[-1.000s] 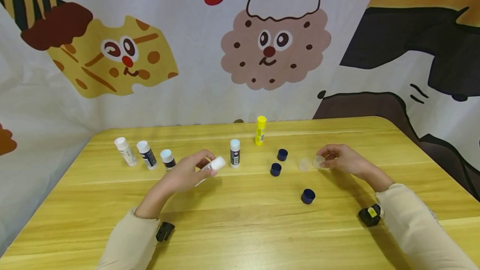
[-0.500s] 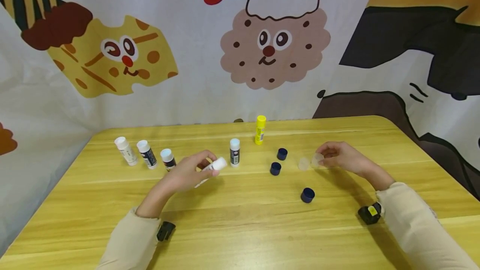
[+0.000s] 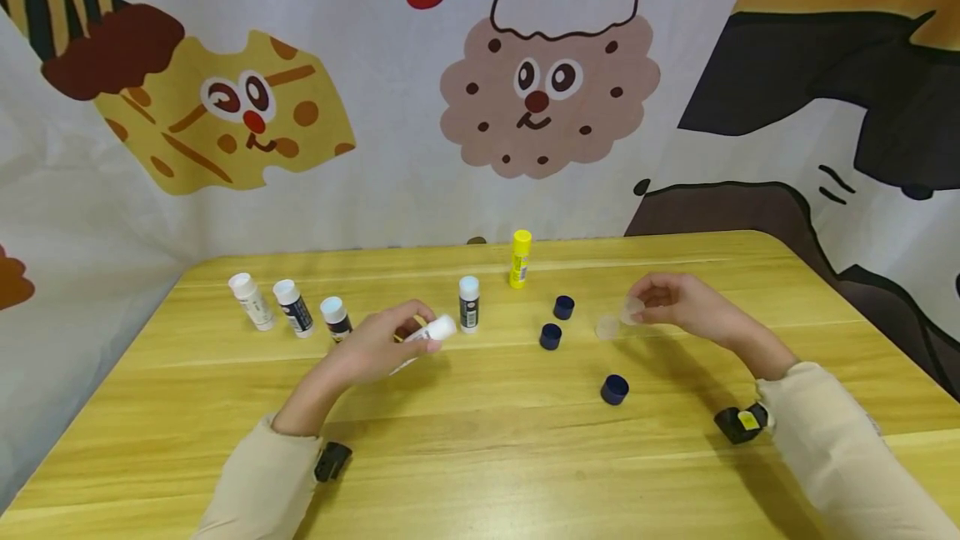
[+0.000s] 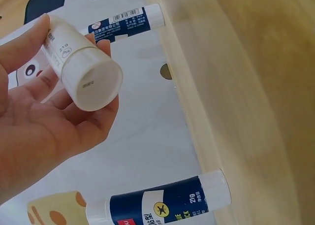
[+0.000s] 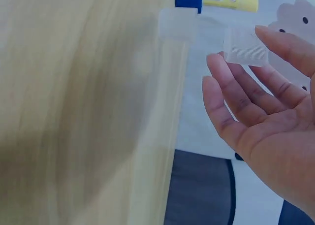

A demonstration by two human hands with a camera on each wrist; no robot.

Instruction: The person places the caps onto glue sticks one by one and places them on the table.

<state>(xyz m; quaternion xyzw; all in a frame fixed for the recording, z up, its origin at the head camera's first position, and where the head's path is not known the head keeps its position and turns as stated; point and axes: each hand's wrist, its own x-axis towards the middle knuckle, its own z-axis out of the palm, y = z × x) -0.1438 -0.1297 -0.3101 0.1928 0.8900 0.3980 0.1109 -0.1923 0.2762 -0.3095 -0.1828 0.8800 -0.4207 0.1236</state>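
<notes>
My left hand (image 3: 375, 346) grips a white glue stick (image 4: 74, 62), tilted above the table; one round white end faces the left wrist camera. Thumb and fingers of my right hand (image 3: 686, 309) pinch a translucent ribbed cap (image 5: 246, 47), which is raised off the table. A second translucent cap (image 3: 607, 327) stands on the table just left of that hand. Beside the left hand, a navy-and-white glue stick (image 3: 469, 305) stands upright to its right, and another navy-labelled glue stick (image 3: 336, 319) stands partly hidden behind it.
Further left stand a white glue stick (image 3: 251, 301) and a navy-labelled one (image 3: 293, 308). A yellow glue stick (image 3: 521, 259) stands near the back edge. Navy caps (image 3: 564, 307), (image 3: 551, 337) and a nearer navy cap (image 3: 615, 390) sit on the wooden table (image 3: 480, 457). A printed cloth hangs behind.
My right hand has risen slightly with the translucent cap, lifting it off the table. The left hand stays nearly still with the white glue stick.
</notes>
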